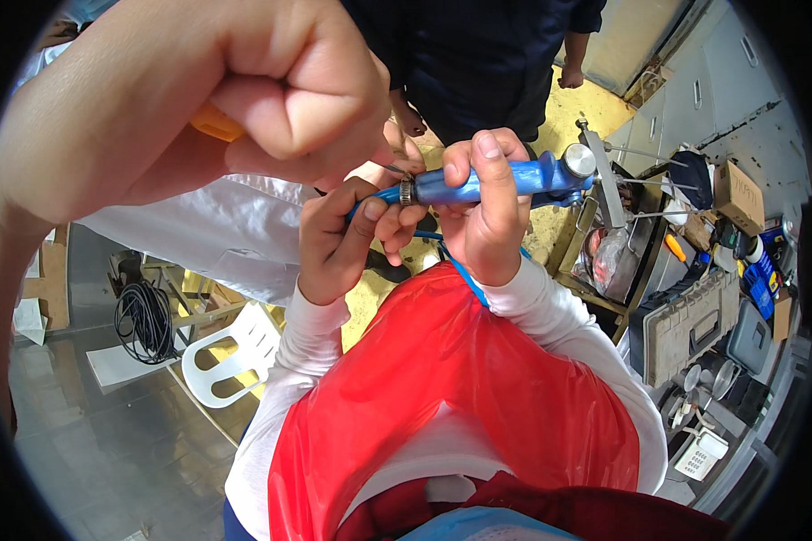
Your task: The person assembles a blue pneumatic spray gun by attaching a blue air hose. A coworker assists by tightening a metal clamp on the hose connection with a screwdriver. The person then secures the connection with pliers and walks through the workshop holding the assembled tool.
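Note:
My right hand (pixel 489 209) is closed around the shiny blue body of a gun-like tool (pixel 456 185) with a round silver cap at its right end. A metal hose clamp (pixel 407 191) rings its left end, where a thin blue hose (pixel 383 196) joins. My left hand (pixel 341 236) pinches the hose beside the clamp. From the upper left, another person's fist (pixel 289 99) grips an orange handle (pixel 217 123) and partly covers the work. A thin dark tip shows beside the clamp; whether it belongs to that handle, I cannot tell.
A person in dark clothes (pixel 478 63) stands ahead, and a white coat (pixel 208 236) hangs at left. Left lie a white plastic chair (pixel 232 353) and coiled black cable (pixel 143 322). On the right, a grey tool case (pixel 692 329), cardboard box (pixel 739 198) and telephone (pixel 702 453) crowd the surface.

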Available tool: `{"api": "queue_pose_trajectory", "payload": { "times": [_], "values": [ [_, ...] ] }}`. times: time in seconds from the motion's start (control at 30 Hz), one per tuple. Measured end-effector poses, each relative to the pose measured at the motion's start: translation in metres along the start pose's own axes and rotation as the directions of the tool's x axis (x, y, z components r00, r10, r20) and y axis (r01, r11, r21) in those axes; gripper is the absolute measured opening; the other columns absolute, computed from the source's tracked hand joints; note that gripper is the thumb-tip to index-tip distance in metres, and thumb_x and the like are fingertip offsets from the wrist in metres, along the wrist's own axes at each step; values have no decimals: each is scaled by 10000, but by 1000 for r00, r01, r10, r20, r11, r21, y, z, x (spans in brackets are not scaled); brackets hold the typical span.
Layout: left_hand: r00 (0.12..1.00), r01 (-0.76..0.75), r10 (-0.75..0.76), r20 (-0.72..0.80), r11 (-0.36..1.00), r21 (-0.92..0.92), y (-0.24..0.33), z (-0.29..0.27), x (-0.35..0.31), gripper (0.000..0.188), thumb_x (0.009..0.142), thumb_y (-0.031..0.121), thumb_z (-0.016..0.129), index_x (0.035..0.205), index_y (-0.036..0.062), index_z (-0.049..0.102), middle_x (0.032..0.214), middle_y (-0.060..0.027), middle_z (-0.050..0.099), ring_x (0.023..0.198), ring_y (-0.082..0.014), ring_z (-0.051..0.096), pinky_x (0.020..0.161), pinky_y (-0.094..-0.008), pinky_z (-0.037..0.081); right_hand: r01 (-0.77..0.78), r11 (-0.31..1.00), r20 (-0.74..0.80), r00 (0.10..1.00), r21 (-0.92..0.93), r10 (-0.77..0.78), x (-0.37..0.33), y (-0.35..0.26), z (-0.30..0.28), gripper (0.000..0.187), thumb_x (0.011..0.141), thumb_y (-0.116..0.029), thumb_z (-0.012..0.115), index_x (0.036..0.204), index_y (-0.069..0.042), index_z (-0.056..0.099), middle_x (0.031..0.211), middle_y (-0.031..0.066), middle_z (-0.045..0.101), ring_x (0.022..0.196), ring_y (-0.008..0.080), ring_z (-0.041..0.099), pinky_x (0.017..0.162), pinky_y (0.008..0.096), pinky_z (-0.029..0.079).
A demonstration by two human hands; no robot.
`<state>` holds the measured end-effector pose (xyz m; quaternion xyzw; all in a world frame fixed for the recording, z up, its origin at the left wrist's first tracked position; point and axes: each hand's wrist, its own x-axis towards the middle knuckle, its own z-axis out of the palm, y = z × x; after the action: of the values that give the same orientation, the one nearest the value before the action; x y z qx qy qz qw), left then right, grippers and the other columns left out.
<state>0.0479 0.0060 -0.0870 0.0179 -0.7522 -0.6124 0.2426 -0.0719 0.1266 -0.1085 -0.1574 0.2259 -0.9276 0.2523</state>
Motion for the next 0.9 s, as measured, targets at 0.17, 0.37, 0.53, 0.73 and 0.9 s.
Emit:
{"api": "queue_pose_trajectory", "payload": {
  "times": [0.17, 0.37, 0.53, 0.73, 0.9],
  "values": [
    [1000, -10, 10, 1, 1000, 2, 0, 2, -1, 228, 1081, 108, 548, 1097, -87, 666, 818, -65, 685, 713, -112, 651, 665, -261, 526, -11, 995, 28, 1000, -98, 14, -3, -2, -3, 177, 1071, -279, 563, 990, -134, 503, 831, 27, 569, 670, 98, 508, 560, 263, 443],
    [1000, -14, 14, 3, 1000, 0, 1, 6, -2, 226, 1081, 97, 541, 1091, -91, 666, 800, -59, 668, 700, -118, 649, 654, -264, 525, 4, 999, 21, 1000, -45, -3, -4, -2, 1, 161, 1070, -242, 572, 982, -121, 513, 823, 33, 582, 688, 94, 524, 558, 255, 442],
    [1000, -19, 19, 6, 1000, -6, 1, 7, -4, 225, 1082, 87, 535, 1086, -95, 666, 785, -54, 654, 690, -122, 646, 645, -266, 525, -14, 997, 24, 1000, -79, 16, -5, -3, 1, 161, 1074, -270, 558, 990, -142, 510, 827, 16, 572, 660, 88, 506, 534, 250, 427],
    [1000, -21, 21, 5, 1000, -11, 2, 6, -3, 224, 1082, 76, 528, 1080, -100, 666, 767, -49, 637, 677, -128, 643, 635, -268, 525, -6, 996, 29, 1000, -94, 9, -5, -2, -2, 159, 1073, -270, 563, 986, -147, 512, 826, 12, 574, 649, 90, 510, 525, 251, 420],
    [1000, -24, 24, 8, 1000, -18, 2, 6, -2, 223, 1083, 66, 522, 1075, -104, 666, 751, -44, 623, 667, -133, 641, 626, -270, 525, 45, 999, -6, 999, -16, -46, -4, 3, 2, 158, 1066, -191, 596, 949, -110, 528, 774, 26, 601, 619, 62, 493, 524, 226, 376]
  ]
}}
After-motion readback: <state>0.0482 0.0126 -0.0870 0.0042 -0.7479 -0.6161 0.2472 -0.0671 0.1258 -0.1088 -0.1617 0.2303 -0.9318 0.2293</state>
